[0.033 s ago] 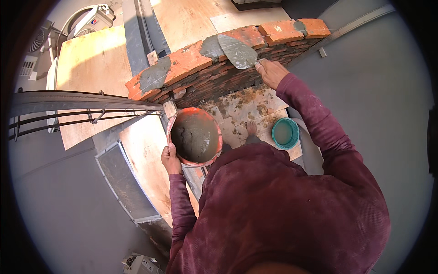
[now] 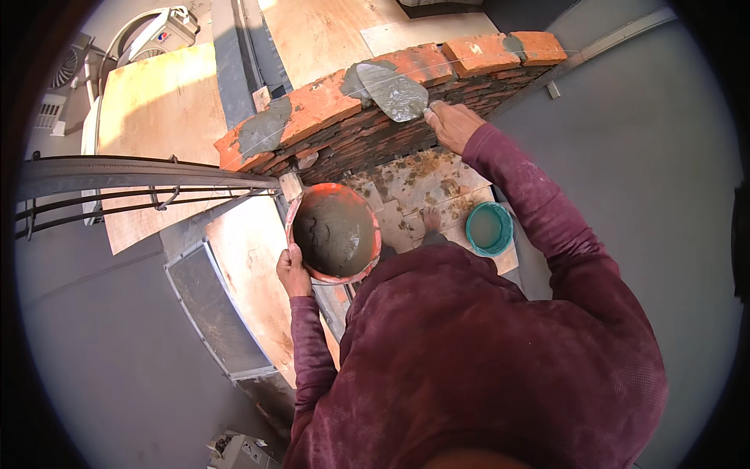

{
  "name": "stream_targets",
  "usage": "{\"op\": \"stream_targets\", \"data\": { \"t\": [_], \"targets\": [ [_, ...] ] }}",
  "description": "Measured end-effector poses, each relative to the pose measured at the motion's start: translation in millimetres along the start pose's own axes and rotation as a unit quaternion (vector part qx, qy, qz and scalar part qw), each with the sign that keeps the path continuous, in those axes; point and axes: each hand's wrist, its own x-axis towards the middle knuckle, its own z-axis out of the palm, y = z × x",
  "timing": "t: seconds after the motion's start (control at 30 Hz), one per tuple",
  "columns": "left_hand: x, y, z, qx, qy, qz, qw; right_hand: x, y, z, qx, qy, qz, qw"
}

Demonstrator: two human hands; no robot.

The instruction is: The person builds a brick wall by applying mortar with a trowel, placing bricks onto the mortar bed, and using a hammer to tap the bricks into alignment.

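Observation:
My right hand (image 2: 455, 127) grips the handle of a trowel (image 2: 397, 94), whose mortar-smeared blade lies at the top edge of a brick wall (image 2: 324, 105). Beneath the blade's left end is a patch of grey mortar (image 2: 354, 83) between two bricks. Another spread of mortar (image 2: 267, 129) covers the wall's left end. My left hand (image 2: 294, 271) is closed on the rim of an orange-red bucket (image 2: 372, 266). Wet grey mortar (image 2: 332, 234) sits inside it.
A teal bucket (image 2: 505, 234) of cloudy liquid stands by my foot (image 2: 431, 219) on the splattered boards. A thin string runs along the wall top. Black cables (image 2: 141, 194) stretch in from the left. Plywood sheets (image 2: 160, 125) and an air-conditioner unit (image 2: 168, 31) lie beyond.
My right hand and the trowel have shifted slightly left along the wall top. The left hand and its bucket look unmoved.

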Motion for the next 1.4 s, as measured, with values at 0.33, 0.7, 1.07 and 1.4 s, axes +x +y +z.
{"op": "stream_targets", "data": {
  "t": [0.33, 0.7, 1.07, 1.4],
  "targets": [
    [-28, 3, 43, -0.043, 0.031, -0.016, 0.998, 7, 52, -22, -0.114, -0.061, 0.01, 0.992],
    [-61, 17, 73, -0.037, 0.045, -0.031, 0.998, 21, 97, 36, -0.139, 0.077, -0.145, 0.977],
    [-78, 31, 89, -0.002, 0.019, -0.021, 1.0, -89, 151, -23, -0.119, -0.052, -0.172, 0.977],
    [-55, 132, 199, 0.166, -0.12, 0.106, 0.973, -80, 71, 49, -0.261, -0.061, -0.264, 0.927]
  ]
}}
